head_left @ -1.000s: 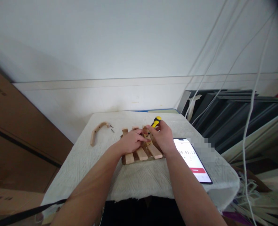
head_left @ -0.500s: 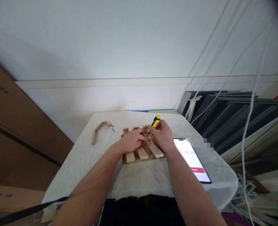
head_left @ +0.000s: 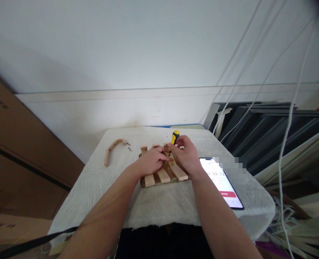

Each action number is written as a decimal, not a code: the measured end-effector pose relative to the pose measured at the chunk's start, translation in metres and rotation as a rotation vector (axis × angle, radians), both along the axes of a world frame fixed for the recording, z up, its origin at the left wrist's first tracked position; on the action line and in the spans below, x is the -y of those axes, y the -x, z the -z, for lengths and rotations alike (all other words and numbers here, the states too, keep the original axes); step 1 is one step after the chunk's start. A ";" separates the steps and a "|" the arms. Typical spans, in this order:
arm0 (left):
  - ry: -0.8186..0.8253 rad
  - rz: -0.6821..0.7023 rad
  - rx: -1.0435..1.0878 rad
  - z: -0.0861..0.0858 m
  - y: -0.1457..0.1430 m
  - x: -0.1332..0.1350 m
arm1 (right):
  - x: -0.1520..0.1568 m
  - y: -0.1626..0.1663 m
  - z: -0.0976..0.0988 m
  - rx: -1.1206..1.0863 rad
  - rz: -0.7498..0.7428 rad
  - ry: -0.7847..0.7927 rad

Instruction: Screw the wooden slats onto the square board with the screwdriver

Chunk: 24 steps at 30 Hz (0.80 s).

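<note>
A slatted wooden piece [head_left: 164,175], with three pale slats across a darker base, lies on the table under my hands. My left hand [head_left: 152,161] rests over its slats and holds it, its fingers reaching onto the right-hand slat [head_left: 178,172] on both sides of a screwdriver tip. That yellow and black screwdriver [head_left: 175,136] stands nearly upright on the same slat. Around its lower handle, my right hand [head_left: 185,153] has its thumb and fingers closed. Any screw beneath the tip is too small to make out.
A curved wooden part [head_left: 111,150] with dark holes lies at the left, a small metal screw [head_left: 129,149] close by. To the right, a phone [head_left: 221,183] shows a running timer. White cloth [head_left: 94,194] covers the table; cables [head_left: 283,144] hang at the right.
The screwdriver has swung from a rightward lean to nearly upright, its handle moving left. My right fingers have shifted around it. My left hand and the wooden piece stay put.
</note>
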<state>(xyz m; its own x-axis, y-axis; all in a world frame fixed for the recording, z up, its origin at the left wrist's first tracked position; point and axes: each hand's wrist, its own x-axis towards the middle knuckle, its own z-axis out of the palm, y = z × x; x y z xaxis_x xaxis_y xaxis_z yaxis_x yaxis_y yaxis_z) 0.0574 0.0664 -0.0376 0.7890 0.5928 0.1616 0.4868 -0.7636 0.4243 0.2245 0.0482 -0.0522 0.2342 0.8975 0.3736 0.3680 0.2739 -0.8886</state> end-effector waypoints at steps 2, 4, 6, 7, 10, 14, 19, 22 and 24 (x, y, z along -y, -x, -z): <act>-0.001 -0.006 -0.002 0.000 0.000 0.000 | 0.001 0.000 -0.001 0.018 0.032 0.012; 0.001 -0.006 -0.001 -0.001 0.000 0.000 | 0.002 0.000 -0.003 0.017 0.049 0.018; 0.002 -0.001 0.002 0.000 0.000 0.000 | 0.002 0.000 -0.004 0.002 0.027 0.016; 0.004 0.001 0.005 0.000 0.000 -0.001 | 0.002 0.000 -0.004 -0.013 0.008 0.017; 0.009 0.007 0.015 0.001 0.001 -0.002 | 0.002 0.000 -0.004 -0.084 -0.035 0.041; 0.002 0.012 0.026 0.002 0.001 -0.003 | 0.001 -0.001 -0.004 -0.058 -0.015 0.058; 0.009 0.003 0.026 0.001 0.000 -0.001 | 0.002 -0.002 -0.004 0.033 0.061 0.078; 0.008 -0.015 0.036 0.002 0.000 -0.001 | 0.003 -0.003 -0.005 -0.027 0.013 0.071; 0.008 -0.020 0.038 0.003 0.000 -0.001 | 0.004 -0.003 -0.005 -0.051 -0.048 0.056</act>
